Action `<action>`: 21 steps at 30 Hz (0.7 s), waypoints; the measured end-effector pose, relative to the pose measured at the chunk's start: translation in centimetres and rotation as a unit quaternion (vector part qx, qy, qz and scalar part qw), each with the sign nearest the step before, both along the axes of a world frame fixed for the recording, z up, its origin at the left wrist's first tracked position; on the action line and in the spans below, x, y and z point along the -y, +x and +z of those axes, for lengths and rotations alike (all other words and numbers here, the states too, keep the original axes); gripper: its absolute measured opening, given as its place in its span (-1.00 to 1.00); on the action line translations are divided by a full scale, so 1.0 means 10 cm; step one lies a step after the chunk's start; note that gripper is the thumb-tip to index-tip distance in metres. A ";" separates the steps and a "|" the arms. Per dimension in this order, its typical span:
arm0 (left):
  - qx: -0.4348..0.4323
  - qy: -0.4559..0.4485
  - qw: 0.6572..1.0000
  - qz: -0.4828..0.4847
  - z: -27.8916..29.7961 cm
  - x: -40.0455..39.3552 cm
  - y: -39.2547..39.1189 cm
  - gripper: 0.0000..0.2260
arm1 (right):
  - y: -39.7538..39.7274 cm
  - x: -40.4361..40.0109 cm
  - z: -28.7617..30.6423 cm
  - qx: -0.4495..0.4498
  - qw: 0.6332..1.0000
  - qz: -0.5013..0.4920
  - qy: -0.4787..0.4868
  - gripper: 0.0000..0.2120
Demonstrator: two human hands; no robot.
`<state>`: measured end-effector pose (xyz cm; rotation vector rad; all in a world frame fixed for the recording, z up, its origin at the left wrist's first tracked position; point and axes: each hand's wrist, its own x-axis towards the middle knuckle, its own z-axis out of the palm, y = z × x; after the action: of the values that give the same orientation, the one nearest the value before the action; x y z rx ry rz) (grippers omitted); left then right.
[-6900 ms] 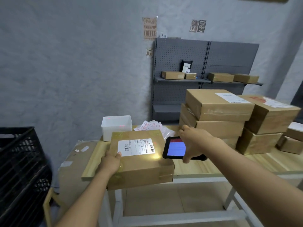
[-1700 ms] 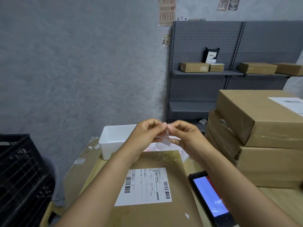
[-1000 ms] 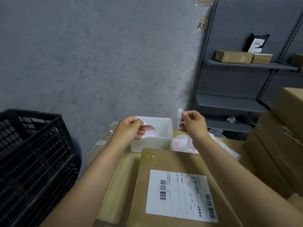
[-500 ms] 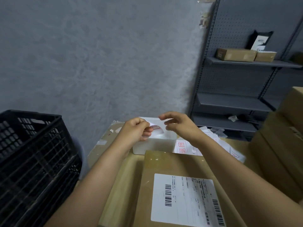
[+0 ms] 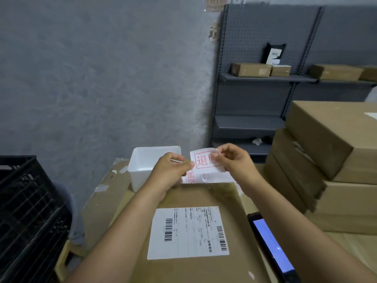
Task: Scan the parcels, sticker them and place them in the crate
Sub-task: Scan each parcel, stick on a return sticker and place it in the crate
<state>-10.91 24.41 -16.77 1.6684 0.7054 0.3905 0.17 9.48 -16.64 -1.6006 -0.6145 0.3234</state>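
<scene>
Head view: both bare hands raised over the far end of the flat brown cardboard parcel [image 5: 195, 203] lying on the pale wooden table [image 5: 355, 246]. White paper sticker with red printed characters in a red frame [image 5: 204, 161] held up between the hands, above the parcel's far edge. Right hand [image 5: 234, 160] pinching the sticker's upper right part between thumb and curled fingers. Left hand [image 5: 169, 170] with fingers curled, thumb and fingertip closed on the sticker's left edge. More white sheets with red print [image 5: 206, 177] lying just beyond the parcel, under the hands. White shipping label with black barcodes [image 5: 187, 232] stuck flat on the parcel's top, nearer the camera. Black handheld scanner with lit blue screen [image 5: 271, 246] lying on the table just right of the parcel. Empty-looking white plastic tub [image 5: 142, 170] standing at the table's far left, beside the left hand. Black plastic lattice crate [image 5: 26, 211] at far left, apart from the table. Stack of large brown cardboard boxes [image 5: 330, 170] at right on the table. Grey pegboard shelving [image 5: 265, 78] against the wall behind, carrying small brown cartons [image 5: 251, 69]
</scene>
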 end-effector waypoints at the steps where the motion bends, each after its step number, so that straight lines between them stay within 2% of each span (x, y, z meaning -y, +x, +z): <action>1: -0.002 -0.012 1.000 -0.003 -0.02 0.04 0.00 -0.85 | -0.01 0.06 -0.03 -0.015 1.000 -0.003 -0.001 -0.81; 3: -0.009 -0.026 1.000 -0.003 -0.05 0.12 0.01 -0.96 | -0.03 0.15 -0.11 -0.042 0.999 -0.013 -0.012 -0.81; 5: -0.015 -0.049 0.999 0.005 -0.10 0.14 0.00 -0.98 | -0.06 0.14 -0.21 -0.060 0.997 -0.024 -0.035 -0.83; 7: -0.020 -0.076 0.997 0.011 -0.12 0.15 -0.04 -0.94 | -0.12 0.10 -0.29 -0.057 0.996 -0.024 -0.057 -0.91; 10: -0.031 -0.070 0.997 0.029 -0.16 0.12 -0.11 -0.90 | -0.18 0.02 -0.40 -0.034 0.997 -0.020 -0.068 -0.91; 16: -0.075 0.052 0.995 0.049 -0.24 0.03 -0.22 -0.89 | -0.24 -0.15 -0.51 0.114 0.974 -0.039 -0.193 -0.83; 21: -0.092 0.151 0.983 0.053 -0.31 0.03 -0.26 -0.87 | -0.25 -0.20 -0.56 0.188 0.947 -0.057 -0.253 -0.76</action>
<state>-13.47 24.16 -19.84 1.9767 0.9094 0.4395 -2.32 11.45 -22.27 -2.2123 -0.7641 0.0862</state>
